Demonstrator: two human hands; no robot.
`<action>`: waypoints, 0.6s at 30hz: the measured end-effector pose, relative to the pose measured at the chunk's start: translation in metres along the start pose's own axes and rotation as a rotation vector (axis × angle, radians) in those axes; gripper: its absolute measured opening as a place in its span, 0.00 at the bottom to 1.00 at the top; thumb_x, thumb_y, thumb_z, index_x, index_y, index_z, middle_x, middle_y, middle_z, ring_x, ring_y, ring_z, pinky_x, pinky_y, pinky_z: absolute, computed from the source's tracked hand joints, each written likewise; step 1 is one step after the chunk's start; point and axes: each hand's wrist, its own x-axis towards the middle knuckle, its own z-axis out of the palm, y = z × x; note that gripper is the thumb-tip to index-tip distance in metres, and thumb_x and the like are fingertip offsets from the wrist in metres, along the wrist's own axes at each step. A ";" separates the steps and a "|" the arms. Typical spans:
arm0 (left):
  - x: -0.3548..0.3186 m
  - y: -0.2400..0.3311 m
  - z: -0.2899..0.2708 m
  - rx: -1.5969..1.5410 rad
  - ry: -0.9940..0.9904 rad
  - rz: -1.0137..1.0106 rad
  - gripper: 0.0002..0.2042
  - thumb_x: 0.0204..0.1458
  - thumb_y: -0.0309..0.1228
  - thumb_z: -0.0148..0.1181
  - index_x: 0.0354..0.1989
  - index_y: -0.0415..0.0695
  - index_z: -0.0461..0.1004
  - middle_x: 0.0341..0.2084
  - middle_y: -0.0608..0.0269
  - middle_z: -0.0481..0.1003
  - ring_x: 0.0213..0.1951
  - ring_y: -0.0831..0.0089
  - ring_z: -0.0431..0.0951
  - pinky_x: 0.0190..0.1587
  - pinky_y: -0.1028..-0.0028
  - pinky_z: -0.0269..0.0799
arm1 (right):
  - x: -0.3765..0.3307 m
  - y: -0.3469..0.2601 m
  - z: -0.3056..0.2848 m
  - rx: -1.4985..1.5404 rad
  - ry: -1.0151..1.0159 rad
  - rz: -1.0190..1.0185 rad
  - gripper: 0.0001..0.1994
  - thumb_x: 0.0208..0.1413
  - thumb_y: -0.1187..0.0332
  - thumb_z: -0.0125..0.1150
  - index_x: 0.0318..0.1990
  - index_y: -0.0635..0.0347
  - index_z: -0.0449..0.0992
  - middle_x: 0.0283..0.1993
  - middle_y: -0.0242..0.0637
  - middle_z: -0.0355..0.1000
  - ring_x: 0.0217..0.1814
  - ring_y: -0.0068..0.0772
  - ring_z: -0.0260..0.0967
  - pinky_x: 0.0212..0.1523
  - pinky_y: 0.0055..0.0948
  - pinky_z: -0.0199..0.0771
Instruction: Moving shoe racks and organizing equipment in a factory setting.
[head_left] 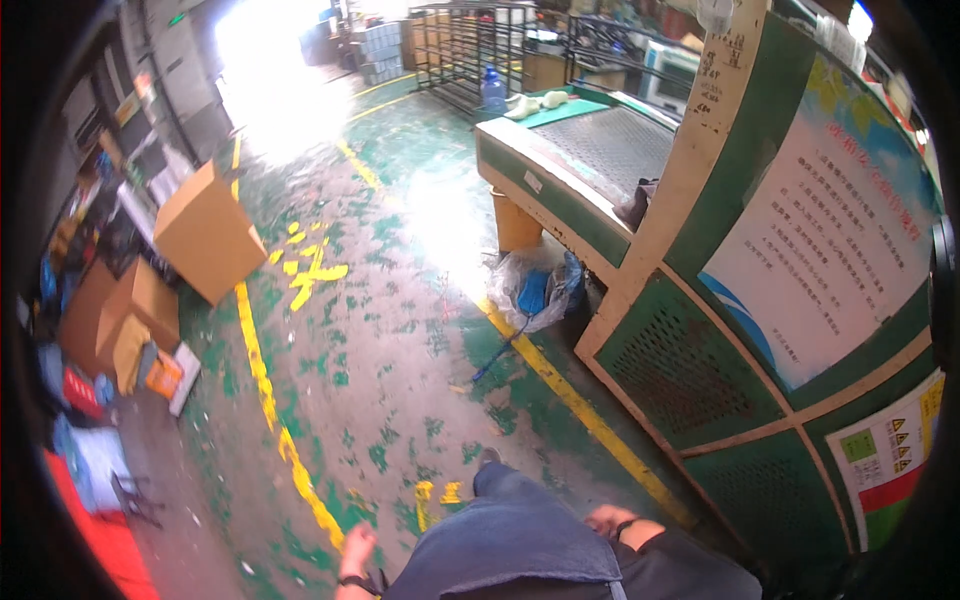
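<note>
Low at my left side hangs my left hand (359, 543), fingers loosely curled and nothing seen in them; a dark band circles its wrist. My right hand (607, 518) is beside my right hip, its fingers curled in, also with a dark band at the wrist and no object showing. Between the hands is the blue denim garment (520, 540) that I wear, with one shoe (489, 456) showing beyond it. Neither hand touches anything around it. Nearest to my right hand is the green machine housing (765, 490) with perforated panels.
A worn green floor with yellow lines (257, 365) runs ahead. Cardboard boxes (207, 235) and clutter line the left. On the right, a machine bench (560, 180) juts out above a plastic bag (535, 290) with blue contents. Black racks (465, 60) stand farther back.
</note>
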 end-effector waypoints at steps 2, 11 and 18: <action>0.004 0.002 0.001 -0.212 -0.288 -0.108 0.23 0.46 0.33 0.58 0.52 0.36 0.71 0.33 0.55 0.79 0.33 0.65 0.79 0.36 0.68 0.75 | 0.048 -0.105 -0.075 0.525 0.169 0.585 0.15 0.54 0.58 0.55 0.22 0.57 0.77 0.21 0.36 0.75 0.25 0.32 0.74 0.23 0.37 0.69; 0.208 0.145 -0.101 -0.197 -0.271 -0.125 0.21 0.49 0.33 0.57 0.52 0.37 0.72 0.33 0.56 0.78 0.34 0.64 0.79 0.38 0.68 0.75 | 0.206 -0.436 -0.430 0.171 0.602 0.039 0.14 0.55 0.59 0.51 0.35 0.61 0.77 0.26 0.33 0.76 0.24 0.28 0.73 0.29 0.28 0.73; 0.440 0.244 -0.195 -0.206 -0.255 -0.038 0.19 0.52 0.32 0.56 0.52 0.37 0.72 0.34 0.56 0.78 0.36 0.63 0.79 0.39 0.68 0.75 | 0.320 -0.433 -0.496 0.319 0.385 0.202 0.15 0.58 0.56 0.52 0.45 0.54 0.76 0.34 0.30 0.75 0.28 0.26 0.73 0.27 0.28 0.72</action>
